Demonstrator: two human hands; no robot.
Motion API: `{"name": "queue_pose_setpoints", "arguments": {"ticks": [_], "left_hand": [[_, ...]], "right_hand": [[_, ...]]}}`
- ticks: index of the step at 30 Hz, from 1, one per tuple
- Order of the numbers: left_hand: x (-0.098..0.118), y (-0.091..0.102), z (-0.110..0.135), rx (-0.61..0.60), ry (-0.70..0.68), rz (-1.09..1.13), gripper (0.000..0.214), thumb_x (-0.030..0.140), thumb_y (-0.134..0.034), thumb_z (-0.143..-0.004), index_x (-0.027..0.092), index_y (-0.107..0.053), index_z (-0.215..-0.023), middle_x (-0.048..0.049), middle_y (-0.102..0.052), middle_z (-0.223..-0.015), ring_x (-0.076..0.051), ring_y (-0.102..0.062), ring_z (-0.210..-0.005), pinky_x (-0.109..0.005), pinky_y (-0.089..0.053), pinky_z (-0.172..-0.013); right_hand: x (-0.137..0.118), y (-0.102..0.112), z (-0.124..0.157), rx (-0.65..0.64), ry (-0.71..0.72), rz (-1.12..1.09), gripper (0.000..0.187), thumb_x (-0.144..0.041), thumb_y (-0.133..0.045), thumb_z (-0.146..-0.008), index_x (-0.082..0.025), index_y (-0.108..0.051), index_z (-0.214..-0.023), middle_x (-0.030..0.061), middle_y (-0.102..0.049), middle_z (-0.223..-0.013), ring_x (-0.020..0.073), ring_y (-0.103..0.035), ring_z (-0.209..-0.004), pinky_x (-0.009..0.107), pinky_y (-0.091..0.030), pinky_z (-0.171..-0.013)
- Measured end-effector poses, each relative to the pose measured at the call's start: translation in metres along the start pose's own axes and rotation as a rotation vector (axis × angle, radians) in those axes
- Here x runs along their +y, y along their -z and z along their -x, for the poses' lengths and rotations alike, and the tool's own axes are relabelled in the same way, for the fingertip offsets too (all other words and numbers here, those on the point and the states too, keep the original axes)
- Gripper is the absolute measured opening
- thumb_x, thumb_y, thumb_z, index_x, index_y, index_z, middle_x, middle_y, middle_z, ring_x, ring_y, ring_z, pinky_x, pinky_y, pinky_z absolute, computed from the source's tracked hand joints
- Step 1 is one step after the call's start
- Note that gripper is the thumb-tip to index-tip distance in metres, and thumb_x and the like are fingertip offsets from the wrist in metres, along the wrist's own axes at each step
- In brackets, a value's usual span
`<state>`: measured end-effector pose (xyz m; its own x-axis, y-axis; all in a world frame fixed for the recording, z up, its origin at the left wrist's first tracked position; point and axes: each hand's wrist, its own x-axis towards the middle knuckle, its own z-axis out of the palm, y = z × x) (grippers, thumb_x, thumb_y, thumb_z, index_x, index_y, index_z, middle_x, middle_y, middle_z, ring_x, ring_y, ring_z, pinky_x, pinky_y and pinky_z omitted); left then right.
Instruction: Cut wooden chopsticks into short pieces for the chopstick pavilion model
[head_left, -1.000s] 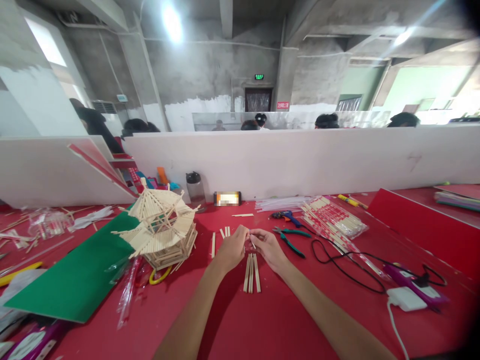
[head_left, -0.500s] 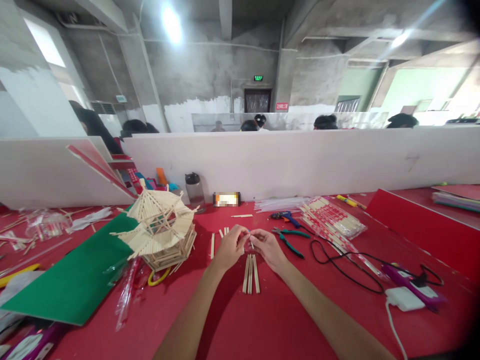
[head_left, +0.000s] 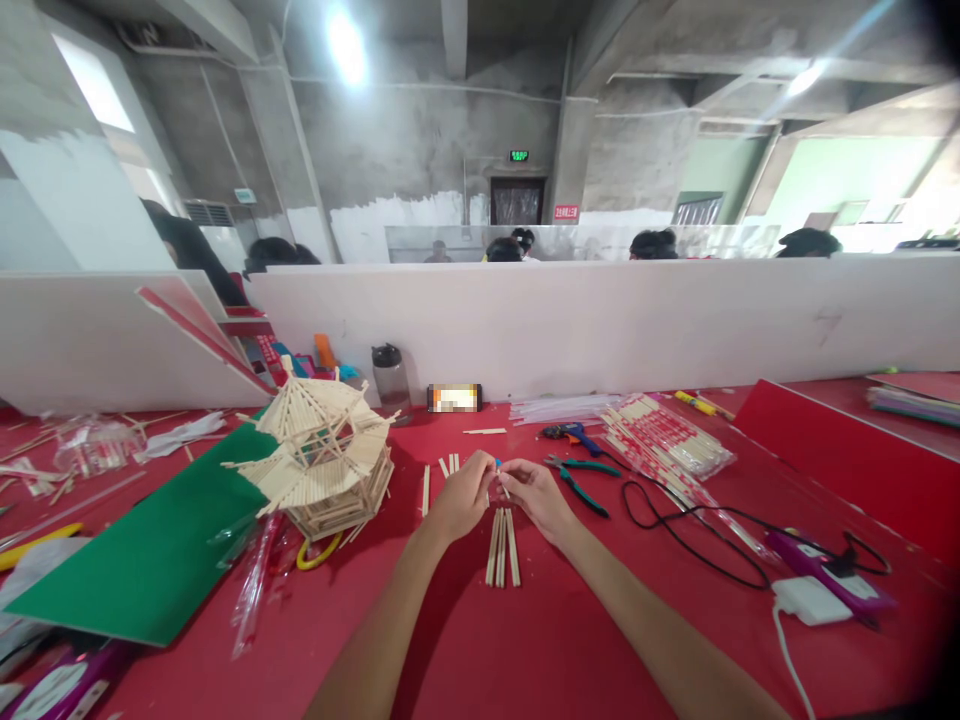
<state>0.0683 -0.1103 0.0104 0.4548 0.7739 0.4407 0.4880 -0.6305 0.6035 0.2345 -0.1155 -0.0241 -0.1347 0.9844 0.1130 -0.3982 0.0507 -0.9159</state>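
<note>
My left hand and my right hand meet above the red table, thumbs and fingertips pinched together. Between them shows a small blue-tipped thing, mostly covered by the fingers, and I cannot tell its kind. A short pale piece seems to stick out under the right fingertips. Just below the hands lie several wooden sticks side by side. More loose sticks rest left of my left hand, partly behind it. Beside my right hand are green-handled pliers, jaws toward the hand.
A wooden-stick pagoda model stands at left by a green board. A blue glue gun, bagged sticks, a black cable and a purple power strip lie right. A bottle stands before the white partition.
The blue tip between my fingertips shows more clearly now. Both hands stay in nearly the same place, and the things on the table have not moved.
</note>
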Motion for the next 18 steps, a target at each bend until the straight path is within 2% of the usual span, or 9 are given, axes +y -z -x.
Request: {"name": "queue_pose_setpoints", "arguments": {"ticks": [5,8,15,18], "left_hand": [[0.005,0.002,-0.003,0.059,0.023,0.107,0.02,0.034,-0.038,-0.097,0.021,-0.052,-0.094,-0.0016,-0.059,-0.088,-0.015,-0.054,-0.077,-0.027,-0.04,-0.073],[0.004,0.003,-0.006,0.05,0.05,0.202,0.02,0.036,-0.042,-0.095,0.02,-0.054,-0.092,-0.0011,-0.059,-0.087,-0.015,-0.054,-0.077,-0.027,-0.041,-0.075],[-0.01,0.004,-0.007,-0.186,0.18,0.535,0.028,0.046,-0.048,-0.091,0.019,-0.048,-0.082,0.0048,-0.046,-0.067,-0.01,-0.043,-0.058,-0.023,-0.036,-0.057],[-0.01,0.004,-0.006,-0.263,0.187,0.576,0.032,0.049,-0.045,-0.092,0.019,-0.045,-0.081,0.0054,-0.045,-0.064,-0.01,-0.043,-0.056,-0.023,-0.037,-0.056]], "right_hand": [[0.004,0.005,-0.005,0.027,0.116,0.133,0.027,-0.038,-0.078,-0.071,-0.018,-0.072,-0.087,0.0013,-0.069,-0.077,0.0116,-0.059,-0.063,0.025,-0.051,-0.064],[0.003,0.007,-0.006,0.025,0.146,0.154,0.026,-0.037,-0.079,-0.07,-0.019,-0.07,-0.086,0.0007,-0.069,-0.077,0.0118,-0.059,-0.064,0.024,-0.049,-0.062],[-0.002,0.005,-0.004,-0.076,0.14,0.182,0.027,-0.036,-0.08,-0.07,-0.02,-0.066,-0.086,0.0,-0.07,-0.077,0.013,-0.063,-0.065,0.025,-0.051,-0.063],[-0.003,0.006,-0.003,-0.105,0.139,0.191,0.027,-0.036,-0.08,-0.07,-0.019,-0.065,-0.087,0.0007,-0.071,-0.079,0.0136,-0.065,-0.069,0.024,-0.051,-0.065]]}}
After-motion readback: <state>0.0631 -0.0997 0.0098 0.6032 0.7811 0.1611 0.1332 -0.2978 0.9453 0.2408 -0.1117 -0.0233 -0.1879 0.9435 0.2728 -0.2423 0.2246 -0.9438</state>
